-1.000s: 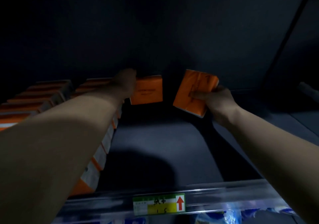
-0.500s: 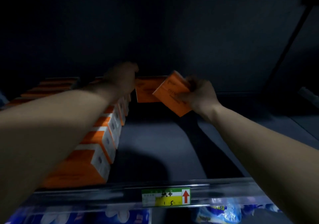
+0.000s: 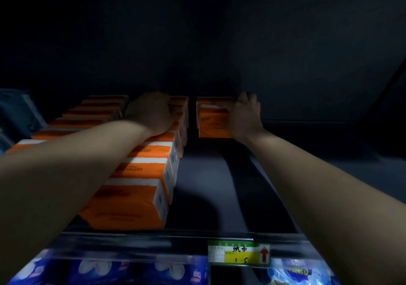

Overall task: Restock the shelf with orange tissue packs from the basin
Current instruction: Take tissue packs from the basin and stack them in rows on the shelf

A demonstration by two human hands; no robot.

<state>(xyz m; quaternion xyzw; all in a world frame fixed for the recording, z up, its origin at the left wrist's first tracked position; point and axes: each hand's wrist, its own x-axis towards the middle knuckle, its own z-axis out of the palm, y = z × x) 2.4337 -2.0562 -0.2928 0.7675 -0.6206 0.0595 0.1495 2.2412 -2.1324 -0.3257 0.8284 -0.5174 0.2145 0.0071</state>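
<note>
- An orange tissue pack (image 3: 212,123) stands at the very back of the dark shelf (image 3: 204,175), starting a new row, with another pack just behind it.
- The right hand (image 3: 245,114) is wrapped around that pack's right end, fingers curled over the top, thumb side against its front face.
- Just to the left, across a narrow gap, a long row of orange packs (image 3: 142,175) runs from the back to the front edge.
- The left hand (image 3: 151,112) lies palm-down on the far end of that row, fingers bent over the packs, pressing rather than gripping.
- A second row (image 3: 87,118) sits further left, touching the first.
- On the front rail, a green-and-yellow price label (image 3: 238,253) with a red arrow.
- Below, blue-wrapped packages (image 3: 131,270) fill the lower shelf.
</note>
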